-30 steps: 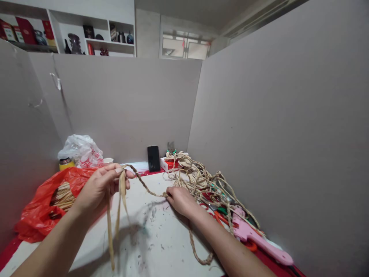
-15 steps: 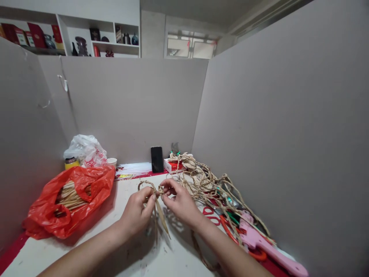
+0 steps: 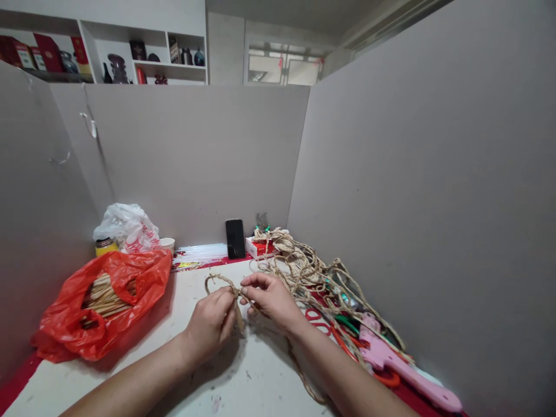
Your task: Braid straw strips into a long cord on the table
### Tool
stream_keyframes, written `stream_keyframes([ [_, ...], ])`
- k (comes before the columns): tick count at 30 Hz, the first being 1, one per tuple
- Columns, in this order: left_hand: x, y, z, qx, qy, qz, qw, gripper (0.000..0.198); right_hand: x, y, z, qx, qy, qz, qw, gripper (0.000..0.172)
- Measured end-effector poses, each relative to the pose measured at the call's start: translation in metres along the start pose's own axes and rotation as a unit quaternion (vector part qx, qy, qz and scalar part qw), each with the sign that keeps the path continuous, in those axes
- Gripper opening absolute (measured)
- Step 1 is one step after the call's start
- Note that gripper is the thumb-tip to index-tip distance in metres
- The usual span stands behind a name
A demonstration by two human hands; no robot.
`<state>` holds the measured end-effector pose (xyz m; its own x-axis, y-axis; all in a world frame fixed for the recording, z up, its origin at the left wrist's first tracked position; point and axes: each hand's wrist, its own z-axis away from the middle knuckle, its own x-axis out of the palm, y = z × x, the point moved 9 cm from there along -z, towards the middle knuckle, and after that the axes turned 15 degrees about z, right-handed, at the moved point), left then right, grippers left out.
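Note:
A looped length of twisted straw rope (image 3: 216,277) arches up from between my two hands. My left hand (image 3: 211,317) is closed on it, thumb and fingers pressed together, with a flat straw end (image 3: 239,319) hanging below. Close by on the right, my right hand (image 3: 270,300) pinches the same rope where it leaves the left fingers. Part of the rope runs under the right palm, and the exact crossing between the fingertips is hidden. More rope (image 3: 299,370) trails along the table beneath the right forearm.
A red plastic bag (image 3: 147,269) of straw lies left. At right are a tangled rope pile (image 3: 304,266), red-handled scissors (image 3: 319,324) and a pink glue gun (image 3: 386,356). A phone (image 3: 235,238) leans at the back beside a small box (image 3: 260,248). Grey panels (image 3: 195,162) enclose the table.
The small knot of rope at my right fingertips has been drawn out into a strand running under the right hand. My left hand has turned further over the rope, and the hanging end swung left.

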<state>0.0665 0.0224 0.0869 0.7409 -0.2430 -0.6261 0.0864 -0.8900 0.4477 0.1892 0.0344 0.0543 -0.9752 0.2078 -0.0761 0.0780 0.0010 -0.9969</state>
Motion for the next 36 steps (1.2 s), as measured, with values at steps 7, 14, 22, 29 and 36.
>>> stream_keyframes([
  [7, 0.009, -0.025, 0.002, -0.089, 0.003, 0.054, 0.995, 0.016, 0.007, 0.032, -0.011, 0.056, -0.032, -0.047, 0.997, 0.023],
  [14, 0.013, -0.026, 0.003, -0.082, 0.002, 0.082, 0.993, 0.019, 0.003, 0.040, -0.016, 0.071, -0.045, -0.038, 0.996, 0.027],
  [22, 0.019, -0.033, 0.005, -0.138, -0.003, 0.120, 0.983, 0.022, 0.010, 0.041, -0.011, 0.051, -0.101, 0.084, 0.990, 0.014],
  [29, 0.028, -0.029, 0.007, -0.118, -0.048, 0.100, 0.987, 0.023, 0.010, 0.043, -0.013, 0.020, -0.113, 0.155, 0.981, 0.009],
  [36, 0.025, -0.018, 0.002, -0.041, -0.066, 0.063, 0.995, 0.016, 0.010, 0.030, -0.014, -0.006, -0.092, 0.095, 0.991, 0.028],
])
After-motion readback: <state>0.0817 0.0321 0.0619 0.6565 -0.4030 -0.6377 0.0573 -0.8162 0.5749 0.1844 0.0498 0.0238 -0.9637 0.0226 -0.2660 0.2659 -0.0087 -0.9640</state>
